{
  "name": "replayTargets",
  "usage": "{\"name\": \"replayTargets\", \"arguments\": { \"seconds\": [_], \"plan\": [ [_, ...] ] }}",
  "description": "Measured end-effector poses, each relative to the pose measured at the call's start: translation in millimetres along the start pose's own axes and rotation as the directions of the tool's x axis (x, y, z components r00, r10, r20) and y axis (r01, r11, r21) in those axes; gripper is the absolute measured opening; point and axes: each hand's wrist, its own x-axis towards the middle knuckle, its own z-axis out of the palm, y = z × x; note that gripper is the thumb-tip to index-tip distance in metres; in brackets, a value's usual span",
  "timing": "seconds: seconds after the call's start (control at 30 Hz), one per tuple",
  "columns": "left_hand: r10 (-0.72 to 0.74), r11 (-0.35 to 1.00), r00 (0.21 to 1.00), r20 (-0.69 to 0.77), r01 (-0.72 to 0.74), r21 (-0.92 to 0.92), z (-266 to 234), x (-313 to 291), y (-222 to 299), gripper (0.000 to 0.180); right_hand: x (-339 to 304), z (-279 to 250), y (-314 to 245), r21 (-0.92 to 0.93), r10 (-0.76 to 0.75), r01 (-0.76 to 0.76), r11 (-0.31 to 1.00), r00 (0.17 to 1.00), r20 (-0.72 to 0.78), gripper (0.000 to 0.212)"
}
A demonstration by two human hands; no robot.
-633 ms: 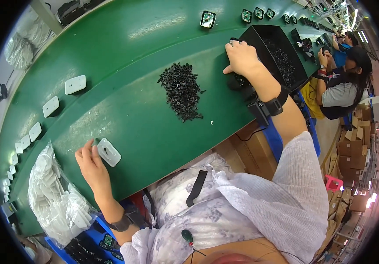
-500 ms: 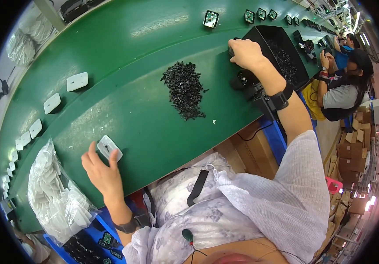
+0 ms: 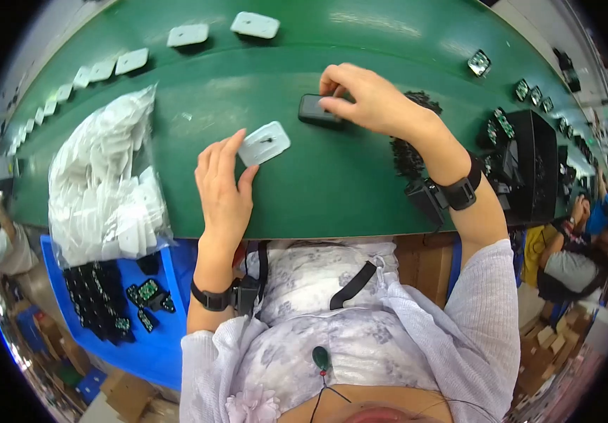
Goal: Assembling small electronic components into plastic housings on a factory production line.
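The black case (image 3: 311, 111) sits mid-bench in front of you, its right end pinched between the thumb and curled fingers of your right hand (image 3: 364, 99). Just below and left of it is the white cover (image 3: 267, 144); your left hand (image 3: 223, 189) has thumb and forefinger parted around its left end, though you cannot tell how firmly. The 2 pieces are apart on the green bench (image 3: 318, 190). A clear bag (image 3: 110, 190) of white parts lies left, a black pile (image 3: 408, 158) under your right forearm.
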Motion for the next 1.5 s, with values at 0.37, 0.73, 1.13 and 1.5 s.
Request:
{"name": "replayTargets", "arguments": {
  "seconds": [0.37,0.73,1.13,1.5],
  "plan": [
    [-0.035,0.988,0.999,-0.028,0.031,-0.148,-5.2,0.2,-10.8,0.054,-19.3,24.9,-39.5,-0.094,-0.287,0.273,0.957,0.934,-0.212,0.035],
    [0.016,0.995,0.998,0.053,-0.011,-0.101,-11.0,-5.6,-11.7,0.048,-1.1,52.5,-67.1,-0.13,-0.383,0.374,0.918,0.922,-0.06,0.036],
    [0.038,0.993,0.998,0.049,-0.043,0.108,-7.6,-11.0,-2.7,0.05,-14.7,80.1,-61.4,-0.318,-0.398,0.313,0.895,0.882,-0.253,0.042],
    [0.091,0.986,0.996,0.019,-0.092,0.14,-9.3,-6.7,-1.7,0.049,-17.6,93.0,-61.6,-0.128,-0.24,0.207,0.97,0.893,-0.381,0.044]
  ]
}}
